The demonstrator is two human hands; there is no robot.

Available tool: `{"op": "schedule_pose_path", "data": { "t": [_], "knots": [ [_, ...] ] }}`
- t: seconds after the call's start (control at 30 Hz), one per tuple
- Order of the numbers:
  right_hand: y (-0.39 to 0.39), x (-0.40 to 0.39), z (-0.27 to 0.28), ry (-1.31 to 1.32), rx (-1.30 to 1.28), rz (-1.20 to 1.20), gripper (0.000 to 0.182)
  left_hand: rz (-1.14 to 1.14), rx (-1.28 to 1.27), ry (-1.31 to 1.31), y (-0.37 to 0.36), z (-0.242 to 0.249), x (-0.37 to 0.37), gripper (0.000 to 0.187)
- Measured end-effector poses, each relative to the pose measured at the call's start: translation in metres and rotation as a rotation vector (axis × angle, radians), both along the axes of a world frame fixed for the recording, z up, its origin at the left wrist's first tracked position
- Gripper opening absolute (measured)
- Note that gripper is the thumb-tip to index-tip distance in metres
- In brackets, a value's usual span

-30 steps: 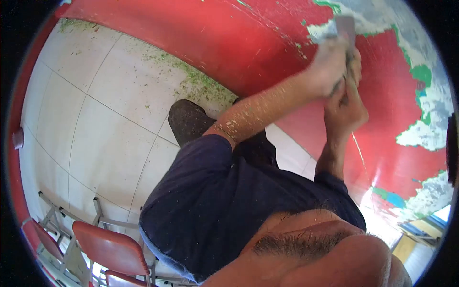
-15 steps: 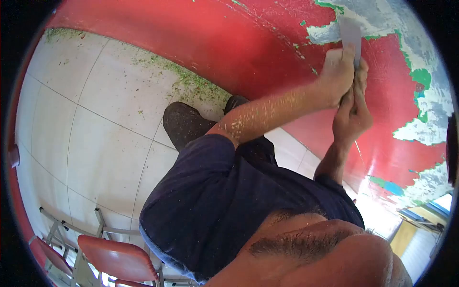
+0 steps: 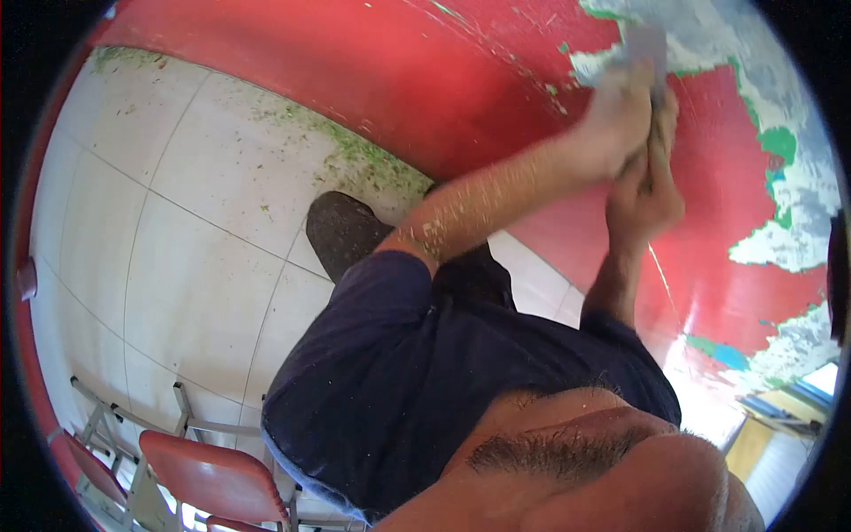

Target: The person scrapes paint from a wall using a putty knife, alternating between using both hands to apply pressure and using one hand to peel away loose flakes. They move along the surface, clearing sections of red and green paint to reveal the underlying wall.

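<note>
My left hand (image 3: 620, 115) is closed round a flat metal scraper (image 3: 646, 49), high on the scraper near its blade. My right hand (image 3: 647, 195) grips the lower part of the same scraper, just below my left hand. Both hands are somewhat blurred, and the handle is mostly hidden by the fingers. The blade lies over the bare grey and white patch (image 3: 709, 40) at the edge of the red paint (image 3: 709, 177) on the wall. Green paint (image 3: 778, 144) shows along the patch's ragged border.
Greenish paint flakes (image 3: 363, 164) lie on the tiled floor (image 3: 204, 257) along the wall's base and beside a dark shoe (image 3: 341, 230). Red chairs (image 3: 213, 474) with metal frames stand at the lower left. Pale flakes cling to my left forearm.
Both hands and the scraper have shifted slightly up and to the left in the view, with the blade further over the bare patch. Both hands keep their hold.
</note>
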State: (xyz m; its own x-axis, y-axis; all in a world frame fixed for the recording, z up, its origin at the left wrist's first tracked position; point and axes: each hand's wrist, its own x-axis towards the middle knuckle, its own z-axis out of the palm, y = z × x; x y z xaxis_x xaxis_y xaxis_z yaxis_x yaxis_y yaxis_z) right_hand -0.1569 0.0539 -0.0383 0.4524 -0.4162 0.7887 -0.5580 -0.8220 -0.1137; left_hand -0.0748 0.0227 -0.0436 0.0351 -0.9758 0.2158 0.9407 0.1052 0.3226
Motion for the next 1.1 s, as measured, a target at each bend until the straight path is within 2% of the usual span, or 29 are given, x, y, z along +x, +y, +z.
{"op": "schedule_pose_path", "data": {
  "t": [0.03, 0.07, 0.13, 0.2, 0.3, 0.43, 0.53, 0.57, 0.63, 0.73, 0.83, 0.93, 1.03, 1.1],
  "knots": [
    [-0.007, 0.022, 0.003, -0.129, 0.161, -0.324, 0.032, -0.058, 0.058, 0.015, 0.004, -0.001, -0.011, 0.055],
    [-0.014, 0.052, 0.007, -0.249, 0.325, -0.65, 0.032, -0.001, 0.035, 0.013, -0.008, -0.002, -0.013, 0.055],
    [-0.014, 0.049, 0.002, -0.29, 0.414, -0.715, 0.033, 0.055, 0.012, 0.015, -0.009, -0.001, -0.016, 0.054],
    [-0.005, -0.004, -0.005, -0.123, 0.241, -0.155, 0.034, 0.048, 0.013, 0.02, -0.012, 0.0, -0.01, 0.054],
    [0.004, -0.008, 0.0, 0.021, 0.125, -0.006, 0.033, -0.018, 0.012, 0.051, -0.001, -0.002, -0.006, 0.054],
    [0.002, -0.001, 0.005, 0.046, 0.133, -0.139, 0.033, -0.007, -0.061, 0.124, -0.013, -0.003, -0.009, 0.055],
    [0.007, 0.008, 0.006, 0.091, 0.108, -0.243, 0.032, 0.032, -0.02, 0.045, -0.007, 0.002, 0.007, 0.055],
    [0.007, 0.002, 0.005, 0.045, 0.182, -0.25, 0.032, -0.06, -0.004, 0.059, -0.005, -0.003, -0.005, 0.054],
    [0.018, -0.02, 0.002, -0.026, 0.348, -0.27, 0.031, 0.019, -0.021, 0.1, -0.011, 0.002, -0.016, 0.053],
    [-0.003, -0.007, 0.009, 0.105, 0.052, -0.137, 0.031, -0.018, -0.022, 0.159, -0.015, 0.001, -0.014, 0.052],
    [0.006, -0.002, 0.0, 0.064, 0.042, -0.085, 0.03, -0.056, -0.042, 0.111, -0.006, -0.006, -0.007, 0.053],
    [0.024, -0.022, -0.017, 0.077, 0.276, -0.171, 0.036, -0.135, 0.053, 0.094, 0.003, -0.028, -0.03, 0.058],
    [0.008, -0.014, -0.021, 0.052, 0.185, -0.18, 0.035, -0.052, 0.121, 0.039, -0.005, -0.018, -0.012, 0.058],
    [0.016, -0.016, -0.024, 0.087, 0.155, -0.25, 0.032, -0.052, 0.077, 0.027, -0.003, -0.027, -0.014, 0.056]
  ]
}}
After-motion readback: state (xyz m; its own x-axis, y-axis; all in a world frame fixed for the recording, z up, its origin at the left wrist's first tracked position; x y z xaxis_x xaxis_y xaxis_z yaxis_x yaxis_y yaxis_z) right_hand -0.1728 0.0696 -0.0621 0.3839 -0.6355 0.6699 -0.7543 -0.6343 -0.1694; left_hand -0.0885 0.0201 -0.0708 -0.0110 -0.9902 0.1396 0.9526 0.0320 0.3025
